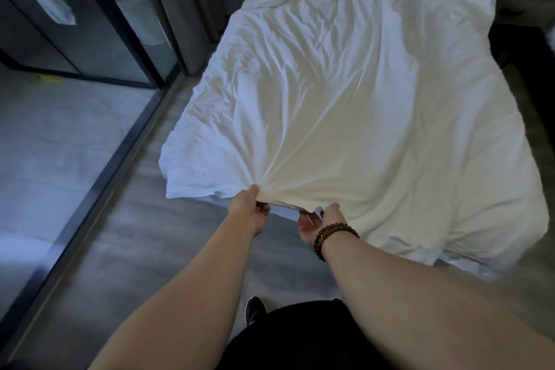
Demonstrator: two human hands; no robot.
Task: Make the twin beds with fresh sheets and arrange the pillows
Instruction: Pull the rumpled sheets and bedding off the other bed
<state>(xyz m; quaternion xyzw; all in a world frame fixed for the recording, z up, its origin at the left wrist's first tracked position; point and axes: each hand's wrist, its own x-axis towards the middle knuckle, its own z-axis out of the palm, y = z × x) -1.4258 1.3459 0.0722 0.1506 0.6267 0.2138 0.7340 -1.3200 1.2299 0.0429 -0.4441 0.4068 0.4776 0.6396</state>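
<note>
Head view: my left hand (247,210) pinches the white duvet (360,105) at the bed's foot edge; my right hand (322,221), wearing a beaded bracelet (332,237), grips that edge from beneath, beside it.

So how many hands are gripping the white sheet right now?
2. The left hand pinches the sheet at its near edge by the foot corner; the right hand, with a bead bracelet, holds the same edge just beside it.

Dim, bluish room light; wide-angle edges bend, corners slightly blurred.
</note>
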